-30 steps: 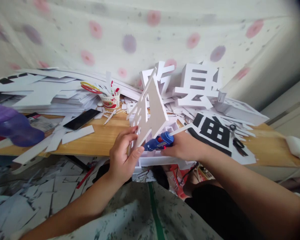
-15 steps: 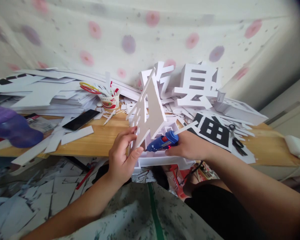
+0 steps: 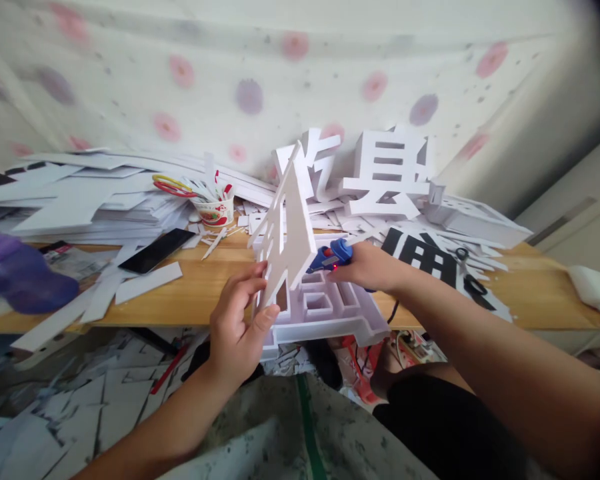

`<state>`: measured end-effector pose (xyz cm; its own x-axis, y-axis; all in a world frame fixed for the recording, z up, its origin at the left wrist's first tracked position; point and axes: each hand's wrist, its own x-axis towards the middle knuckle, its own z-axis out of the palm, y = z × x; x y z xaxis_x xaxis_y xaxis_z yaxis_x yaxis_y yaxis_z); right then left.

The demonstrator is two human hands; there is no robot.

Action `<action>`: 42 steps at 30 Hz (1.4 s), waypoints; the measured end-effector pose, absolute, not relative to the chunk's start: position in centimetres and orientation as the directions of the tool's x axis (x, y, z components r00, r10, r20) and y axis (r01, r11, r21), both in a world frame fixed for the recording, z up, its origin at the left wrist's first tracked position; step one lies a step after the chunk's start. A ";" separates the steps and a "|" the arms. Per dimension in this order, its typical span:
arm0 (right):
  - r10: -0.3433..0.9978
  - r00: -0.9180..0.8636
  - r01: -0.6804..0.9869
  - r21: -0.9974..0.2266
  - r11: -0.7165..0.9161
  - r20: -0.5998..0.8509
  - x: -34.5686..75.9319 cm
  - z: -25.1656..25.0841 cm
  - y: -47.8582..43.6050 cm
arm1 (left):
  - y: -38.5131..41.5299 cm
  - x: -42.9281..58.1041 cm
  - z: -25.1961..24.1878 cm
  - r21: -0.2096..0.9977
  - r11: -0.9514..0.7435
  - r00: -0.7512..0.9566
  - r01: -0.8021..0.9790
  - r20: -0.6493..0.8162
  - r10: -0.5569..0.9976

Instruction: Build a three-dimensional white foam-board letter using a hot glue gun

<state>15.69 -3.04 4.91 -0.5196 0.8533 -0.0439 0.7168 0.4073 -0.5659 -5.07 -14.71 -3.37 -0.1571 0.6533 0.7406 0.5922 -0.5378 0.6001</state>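
My left hand [image 3: 243, 320] pinches the near edge of a white foam-board character panel [image 3: 296, 220], which leans upright with cut-out openings. Below it lies a white open character frame [image 3: 325, 328] with walled compartments, overhanging the table's front edge. Closed around a blue glue gun [image 3: 337, 253], my right hand [image 3: 373, 267] is just right of the panel. The gun has a small red light, and a white glue stick sticks out of its back. Its nozzle is hidden behind the panel.
Finished white 3D characters [image 3: 387, 170] stand at the back, beside board scraps. A phone [image 3: 156, 251], a paper cup of tools [image 3: 215, 210] and stacked boards [image 3: 90, 193] are on the left. Scissors [image 3: 473, 283] and black-and-white cut-outs [image 3: 430, 257] lie right. Scraps cover the floor.
The glue gun has moved away from the panel's near end to behind its right side, its nozzle now hidden. My left hand still holds the panel. The view has shifted slightly.
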 end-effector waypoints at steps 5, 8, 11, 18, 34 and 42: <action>0.842 -0.538 0.708 -0.562 0.428 -0.036 13.6 4.9 -0.2 | -14.7 -5.4 -3.8 0.618 -0.535 -0.158 0.576 0.726 0.669; 0.813 -0.580 0.690 -0.561 0.458 -0.048 12.0 5.0 0.6 | -14.7 -5.5 -4.0 0.653 -0.538 -0.173 0.533 0.706 0.687; 0.798 -0.599 0.690 -0.550 0.471 -0.068 11.0 4.9 1.1 | -14.8 -5.5 -4.1 0.685 -0.530 -0.191 0.499 0.684 0.704; 0.811 -0.580 0.699 -0.557 0.449 -0.073 11.2 4.6 1.9 | -14.9 -5.7 -4.0 0.685 -0.490 -0.205 0.539 0.671 0.713; 0.854 -0.507 0.760 -0.529 0.377 -0.119 12.5 4.6 2.3 | -14.7 -5.8 -4.2 0.704 -0.502 -0.204 0.503 0.661 0.722; 0.877 -0.471 0.751 -0.566 0.339 -0.099 13.5 4.8 2.8 | -14.5 -5.6 -3.9 0.690 -0.521 -0.194 0.502 0.678 0.709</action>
